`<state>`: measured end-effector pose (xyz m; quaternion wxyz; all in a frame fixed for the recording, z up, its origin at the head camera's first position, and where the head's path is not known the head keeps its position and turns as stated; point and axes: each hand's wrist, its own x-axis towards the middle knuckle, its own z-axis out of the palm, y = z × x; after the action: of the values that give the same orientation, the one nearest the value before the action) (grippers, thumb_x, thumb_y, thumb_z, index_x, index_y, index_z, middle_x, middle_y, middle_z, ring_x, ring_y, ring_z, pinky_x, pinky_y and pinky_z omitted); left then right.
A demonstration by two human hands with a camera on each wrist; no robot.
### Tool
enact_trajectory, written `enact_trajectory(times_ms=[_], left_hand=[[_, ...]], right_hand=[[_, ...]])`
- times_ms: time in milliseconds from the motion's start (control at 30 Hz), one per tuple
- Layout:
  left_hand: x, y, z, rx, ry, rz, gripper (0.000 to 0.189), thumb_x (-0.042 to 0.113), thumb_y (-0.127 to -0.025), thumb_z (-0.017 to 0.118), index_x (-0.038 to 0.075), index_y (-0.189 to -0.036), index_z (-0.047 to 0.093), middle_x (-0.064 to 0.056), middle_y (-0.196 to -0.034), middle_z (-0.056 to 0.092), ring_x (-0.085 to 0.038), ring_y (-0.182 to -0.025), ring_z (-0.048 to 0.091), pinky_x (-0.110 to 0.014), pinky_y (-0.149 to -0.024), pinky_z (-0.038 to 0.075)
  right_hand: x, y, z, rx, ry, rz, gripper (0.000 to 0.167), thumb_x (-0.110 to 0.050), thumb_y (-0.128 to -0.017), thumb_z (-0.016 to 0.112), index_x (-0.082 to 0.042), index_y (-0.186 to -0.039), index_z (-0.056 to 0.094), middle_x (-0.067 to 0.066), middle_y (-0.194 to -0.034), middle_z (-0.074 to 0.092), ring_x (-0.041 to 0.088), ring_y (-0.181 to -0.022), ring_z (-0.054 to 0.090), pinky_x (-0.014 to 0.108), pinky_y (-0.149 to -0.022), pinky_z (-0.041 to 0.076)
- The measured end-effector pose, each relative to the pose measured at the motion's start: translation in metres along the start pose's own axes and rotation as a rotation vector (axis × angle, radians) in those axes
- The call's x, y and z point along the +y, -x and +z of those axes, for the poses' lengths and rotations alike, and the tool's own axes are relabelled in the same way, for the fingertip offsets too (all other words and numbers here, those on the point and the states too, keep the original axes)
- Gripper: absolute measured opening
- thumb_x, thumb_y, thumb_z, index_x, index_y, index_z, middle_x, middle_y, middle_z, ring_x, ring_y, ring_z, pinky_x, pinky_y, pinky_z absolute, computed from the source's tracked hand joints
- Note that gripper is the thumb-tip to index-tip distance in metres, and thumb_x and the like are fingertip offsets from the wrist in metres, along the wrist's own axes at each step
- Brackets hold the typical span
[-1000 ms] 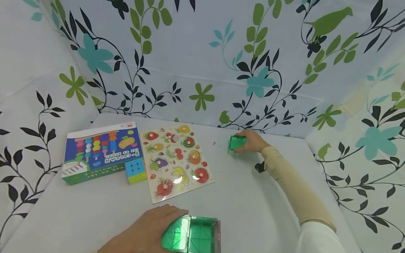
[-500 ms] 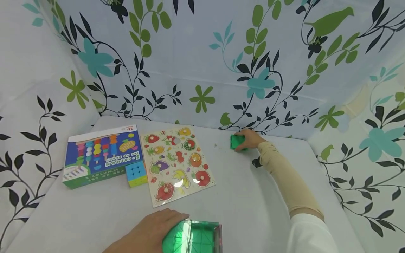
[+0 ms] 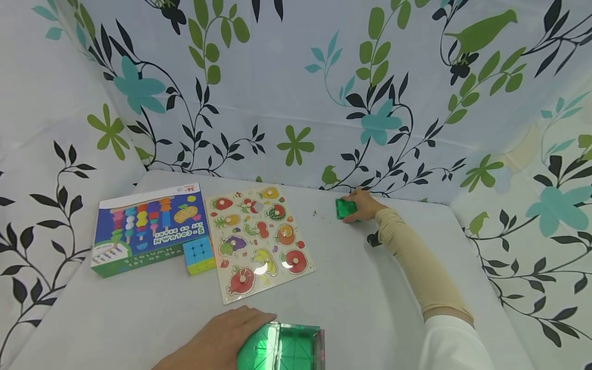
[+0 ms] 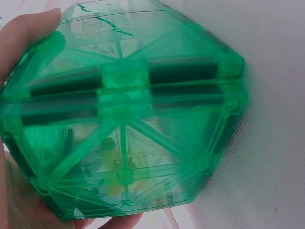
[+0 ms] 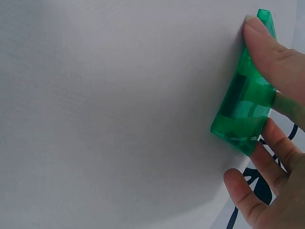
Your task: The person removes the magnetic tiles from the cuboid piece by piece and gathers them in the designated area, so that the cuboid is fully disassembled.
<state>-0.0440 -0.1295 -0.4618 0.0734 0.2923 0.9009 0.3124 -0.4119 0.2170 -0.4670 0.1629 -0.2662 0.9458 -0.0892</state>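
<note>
My left hand point(image 3: 224, 335) grips a box-like structure of clear green magnetic tiles point(image 3: 298, 343) at the table's front edge, its lower part cut off by the frame. In the left wrist view, ribbed green panels point(image 4: 125, 176) fill most of the picture, with thumb and fingers wrapped round their left side. Far off at the back of the table, my right hand point(image 3: 367, 205) holds a small green tile piece point(image 3: 345, 209). The right wrist view has the thumb on one end of this green piece point(image 5: 243, 105) and fingertips along its lower far side, right at the white tabletop.
A blue bead-set box point(image 3: 150, 221) lies at the left, with a blue and yellow puzzle cube point(image 3: 199, 251) against its corner. Beside them is a fruit peg puzzle board point(image 3: 261, 241). Leaf-patterned cloth point(image 3: 296, 77) walls the back and sides.
The right hand's fingers have shifted slightly on the small green piece, and its forearm has swung a little left. The left hand keeps its hold. The head view has tilted slightly.
</note>
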Motion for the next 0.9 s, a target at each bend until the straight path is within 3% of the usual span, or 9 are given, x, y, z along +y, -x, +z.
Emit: enact_trajectory(times_ms=[400,533,767,900], left_hand=[[-0.002,0.002,-0.002,-0.007,0.02,0.022,0.09,0.076,-0.073,0.073,0.031,-0.146,0.047,0.016,-0.13,0.063,-0.004,-0.113,0.06,-0.032,-0.085,0.062],[0.0,0.003,-0.002,-0.023,0.045,-0.004,0.092,0.076,-0.071,0.075,0.031,-0.147,0.047,0.016,-0.132,0.062,-0.005,-0.114,0.059,-0.033,-0.086,0.062],[0.002,0.005,-0.002,-0.022,0.046,-0.027,0.094,0.078,-0.071,0.074,0.028,-0.147,0.049,0.016,-0.132,0.062,-0.006,-0.115,0.058,-0.035,-0.089,0.061],[0.003,0.004,-0.006,-0.079,0.072,-0.101,0.093,0.077,-0.071,0.074,0.03,-0.147,0.049,0.018,-0.133,0.06,-0.008,-0.119,0.055,-0.04,-0.092,0.059]], right_hand=[[-0.005,0.002,0.001,-0.008,-0.007,-0.007,0.086,-0.035,-0.087,0.081,-0.005,-0.156,0.04,0.031,-0.149,0.038,0.045,-0.133,0.04,0.059,-0.11,0.041],[-0.004,0.009,0.003,0.019,-0.042,-0.01,0.089,-0.035,-0.086,0.081,-0.005,-0.158,0.037,0.032,-0.154,0.034,0.048,-0.139,0.035,0.063,-0.114,0.037],[-0.013,0.045,-0.003,0.1,-0.169,-0.032,0.092,-0.037,-0.088,0.081,-0.009,-0.161,0.031,0.03,-0.162,0.025,0.051,-0.15,0.023,0.07,-0.119,0.027],[-0.026,0.079,-0.009,0.149,-0.21,-0.09,0.091,-0.04,-0.088,0.08,-0.01,-0.16,0.033,0.028,-0.163,0.026,0.05,-0.151,0.024,0.073,-0.118,0.026]])
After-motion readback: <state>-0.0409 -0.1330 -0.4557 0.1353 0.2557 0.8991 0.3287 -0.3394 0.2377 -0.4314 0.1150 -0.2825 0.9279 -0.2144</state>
